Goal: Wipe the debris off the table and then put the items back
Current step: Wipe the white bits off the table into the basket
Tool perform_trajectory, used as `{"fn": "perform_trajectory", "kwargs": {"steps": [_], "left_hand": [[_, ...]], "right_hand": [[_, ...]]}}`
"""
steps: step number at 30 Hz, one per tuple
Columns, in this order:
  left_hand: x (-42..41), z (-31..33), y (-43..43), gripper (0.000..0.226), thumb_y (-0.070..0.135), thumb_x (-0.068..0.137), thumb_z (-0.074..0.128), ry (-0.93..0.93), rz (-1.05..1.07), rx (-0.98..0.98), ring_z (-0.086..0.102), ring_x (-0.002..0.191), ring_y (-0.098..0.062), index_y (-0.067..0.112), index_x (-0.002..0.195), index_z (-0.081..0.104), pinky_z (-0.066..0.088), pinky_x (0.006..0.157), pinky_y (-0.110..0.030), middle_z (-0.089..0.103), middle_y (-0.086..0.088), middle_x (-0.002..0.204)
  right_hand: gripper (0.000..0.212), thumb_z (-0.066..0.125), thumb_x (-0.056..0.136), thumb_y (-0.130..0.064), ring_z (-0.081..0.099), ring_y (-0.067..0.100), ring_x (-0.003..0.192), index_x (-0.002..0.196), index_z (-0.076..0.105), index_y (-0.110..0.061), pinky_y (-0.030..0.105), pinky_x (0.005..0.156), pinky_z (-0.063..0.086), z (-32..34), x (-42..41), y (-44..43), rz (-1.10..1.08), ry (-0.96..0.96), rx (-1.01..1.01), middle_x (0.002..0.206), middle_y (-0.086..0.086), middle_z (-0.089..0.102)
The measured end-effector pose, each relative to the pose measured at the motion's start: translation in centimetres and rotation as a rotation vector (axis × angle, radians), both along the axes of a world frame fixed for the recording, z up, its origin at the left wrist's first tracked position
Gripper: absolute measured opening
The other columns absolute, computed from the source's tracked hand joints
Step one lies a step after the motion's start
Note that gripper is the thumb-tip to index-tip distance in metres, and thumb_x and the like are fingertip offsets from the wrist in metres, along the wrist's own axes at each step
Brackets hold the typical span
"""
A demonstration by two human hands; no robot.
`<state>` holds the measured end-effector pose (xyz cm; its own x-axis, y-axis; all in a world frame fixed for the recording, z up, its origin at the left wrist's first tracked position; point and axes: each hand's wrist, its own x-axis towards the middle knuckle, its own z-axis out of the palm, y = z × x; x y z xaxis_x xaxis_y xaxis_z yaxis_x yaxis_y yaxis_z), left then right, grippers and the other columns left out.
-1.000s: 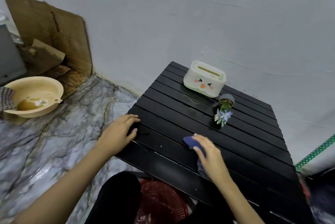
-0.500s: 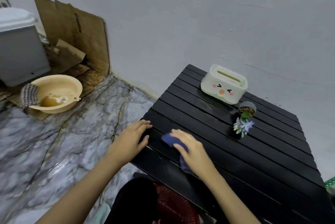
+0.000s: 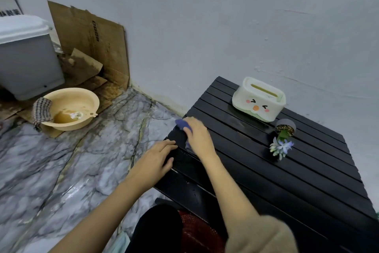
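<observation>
A black slatted table (image 3: 287, 174) fills the right half of the view. My right hand (image 3: 198, 137) presses a blue cloth (image 3: 182, 124) flat on the table's left edge. Just below it, my left hand (image 3: 154, 160) rests with fingers spread on the same edge and holds nothing. At the back of the table stands a white tissue box (image 3: 258, 99) with a cartoon face. A small grey flower pot (image 3: 285, 128) lies tipped over beside it, its pale blue flowers (image 3: 281, 147) pointing toward me.
A beige basin (image 3: 70, 109) with a checked rag (image 3: 41, 112) over its rim sits on the marble floor at left. Behind it stand a grey plastic bin (image 3: 26, 56) and cardboard sheets (image 3: 92, 45) against the wall. A red basket (image 3: 201, 232) sits under the table's near edge.
My right hand has slid the blue cloth leftward across the table, from its middle front to the left edge. The view has shifted left. My left hand has stayed on the edge.
</observation>
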<state>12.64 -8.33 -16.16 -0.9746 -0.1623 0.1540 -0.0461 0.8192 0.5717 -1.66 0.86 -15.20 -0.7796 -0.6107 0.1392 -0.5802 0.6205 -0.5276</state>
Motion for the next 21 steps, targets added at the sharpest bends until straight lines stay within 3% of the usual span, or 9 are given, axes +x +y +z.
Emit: {"fn": "perform_trajectory", "kwargs": {"steps": [2,5,8,10,12,13,15,18,21], "left_hand": [[0.1,0.0,0.0,0.038,0.022,0.091,0.045,0.006,0.007,0.009,0.033,0.133,-0.013,0.016,0.129,0.043,0.021,0.107,-0.019,0.041,0.000,0.142],[0.1,-0.1,0.1,0.038,0.021,0.091,0.045,0.013,0.011,0.028,0.036,0.132,-0.014,0.016,0.128,0.044,0.027,0.109,-0.025,0.041,0.001,0.141],[0.1,-0.2,0.0,0.037,0.021,0.091,0.045,0.014,0.007,0.034,0.036,0.132,-0.014,0.016,0.128,0.044,0.028,0.109,-0.028,0.042,0.001,0.141],[0.0,-0.4,-0.1,0.037,0.020,0.091,0.046,0.019,0.004,0.030,0.037,0.131,-0.016,0.016,0.127,0.045,0.029,0.109,-0.029,0.043,-0.001,0.140],[-0.2,-0.5,-0.2,0.036,0.019,0.090,0.047,0.019,0.001,0.028,0.038,0.131,-0.017,0.015,0.126,0.046,0.030,0.109,-0.031,0.045,-0.002,0.139],[-0.2,-0.5,-0.2,0.036,0.019,0.090,0.047,0.014,-0.002,0.027,0.038,0.131,-0.018,0.014,0.126,0.047,0.030,0.109,-0.031,0.045,-0.003,0.139],[-0.4,-0.4,-0.3,0.036,0.018,0.090,0.048,-0.003,-0.016,0.027,0.038,0.130,-0.020,0.013,0.125,0.047,0.030,0.109,-0.033,0.045,-0.004,0.138],[-0.5,0.1,-0.7,0.038,0.019,0.089,0.048,-0.043,-0.041,0.039,0.039,0.129,-0.021,0.013,0.127,0.045,0.031,0.109,-0.034,0.045,-0.006,0.138],[-0.8,1.1,-1.2,0.038,0.019,0.089,0.048,-0.053,-0.021,0.025,0.041,0.127,-0.023,0.013,0.126,0.045,0.034,0.107,-0.036,0.046,-0.008,0.137]], "right_hand": [[0.034,0.047,0.092,-0.014,0.042,0.015,0.126,0.125,0.049,-0.013,0.021,0.103,0.027,0.0,2.7,2.9,0.061,-0.015,-0.013,0.134,0.006,0.050],[0.035,0.050,0.091,-0.018,0.034,-0.003,0.127,0.126,0.050,-0.022,0.003,0.102,0.020,-0.1,7.2,11.4,0.081,-0.030,-0.034,0.132,-0.013,0.046],[0.032,0.052,0.089,-0.027,0.035,-0.014,0.122,0.121,0.052,-0.028,-0.004,0.095,0.024,0.4,9.4,21.8,-0.110,-0.041,-0.030,0.127,-0.022,0.046],[0.033,0.057,0.086,-0.014,0.049,0.003,0.119,0.118,0.055,-0.020,-0.001,0.091,0.028,0.9,8.6,27.4,-0.335,0.005,-0.013,0.125,-0.005,0.056],[0.032,0.056,0.085,-0.004,0.054,0.032,0.116,0.117,0.056,-0.005,0.024,0.095,0.038,1.0,6.3,29.8,-0.561,0.018,0.014,0.123,0.017,0.059],[0.031,0.054,0.087,-0.005,0.053,0.036,0.114,0.117,0.055,-0.001,0.035,0.095,0.040,0.9,5.0,29.5,-0.649,0.020,0.028,0.123,0.022,0.058],[0.031,0.050,0.090,-0.009,0.051,0.036,0.115,0.119,0.051,-0.001,0.042,0.093,0.041,0.5,3.2,26.4,-0.714,0.034,0.037,0.125,0.021,0.055],[0.028,0.049,0.090,-0.010,0.053,0.029,0.112,0.117,0.054,-0.008,0.030,0.090,0.038,-0.1,2.8,18.5,-0.568,0.053,-0.010,0.123,0.013,0.057],[0.034,0.048,0.091,-0.017,0.043,0.017,0.126,0.125,0.050,-0.012,0.024,0.104,0.030,-0.3,6.2,12.2,-0.349,0.017,-0.014,0.134,0.007,0.050]]}}
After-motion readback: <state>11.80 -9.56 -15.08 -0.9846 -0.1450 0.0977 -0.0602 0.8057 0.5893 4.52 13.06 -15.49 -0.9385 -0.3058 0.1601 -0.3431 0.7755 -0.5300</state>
